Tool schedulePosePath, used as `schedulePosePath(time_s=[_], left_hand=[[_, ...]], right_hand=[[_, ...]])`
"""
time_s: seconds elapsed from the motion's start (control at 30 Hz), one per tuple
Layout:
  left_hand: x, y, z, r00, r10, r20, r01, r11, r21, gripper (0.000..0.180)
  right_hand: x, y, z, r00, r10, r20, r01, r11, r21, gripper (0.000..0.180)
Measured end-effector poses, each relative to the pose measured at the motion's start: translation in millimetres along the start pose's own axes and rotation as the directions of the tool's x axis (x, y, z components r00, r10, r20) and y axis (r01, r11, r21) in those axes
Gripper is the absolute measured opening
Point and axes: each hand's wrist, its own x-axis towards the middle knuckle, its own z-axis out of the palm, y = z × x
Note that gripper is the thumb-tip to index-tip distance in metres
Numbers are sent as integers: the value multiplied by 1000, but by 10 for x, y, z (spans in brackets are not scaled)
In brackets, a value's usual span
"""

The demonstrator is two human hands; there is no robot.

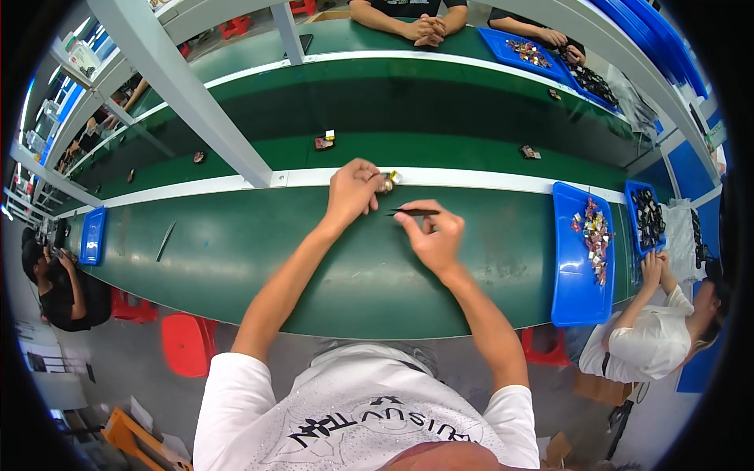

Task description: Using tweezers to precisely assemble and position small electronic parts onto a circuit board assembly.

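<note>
Over the green bench [338, 275], my left hand [353, 191] pinches a small electronic part [386, 181] with silver and yellow on it, held close to the white rail. Its finer details are too small to make out. A pair of dark tweezers [416, 212] is gripped in my right hand [437, 235], closed around it. The tips of the tweezers point left, just below the small part and apart from it.
A blue tray [561, 290] of small red and yellow parts lies to my right. Beyond the white rail [487, 180], similar parts [323, 144] sit on the green conveyor belt [440, 149]. A grey post [188, 94] rises at left. Co-workers sit opposite and at both ends.
</note>
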Motion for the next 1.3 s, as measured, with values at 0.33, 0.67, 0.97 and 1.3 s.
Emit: schedulePosePath(time_s=[0.33,0.67,0.97,1.3], left_hand=[[-632,-159,-102,999,50,0,-50,994,-98,17],[-697,-194,-9,975,222,-21,-222,975,-6,14],[-699,-251,68,931,361,-49,-355,929,108,12],[-746,-141,200,919,391,-46,-386,918,91,13]], right_hand=[[-17,101,-46,934,354,39,-344,869,357,12],[-60,86,-52,922,370,115,-388,881,270,13],[-59,74,-111,947,315,64,-322,925,202,14],[-68,105,-253,933,344,109,-361,899,248,14]])
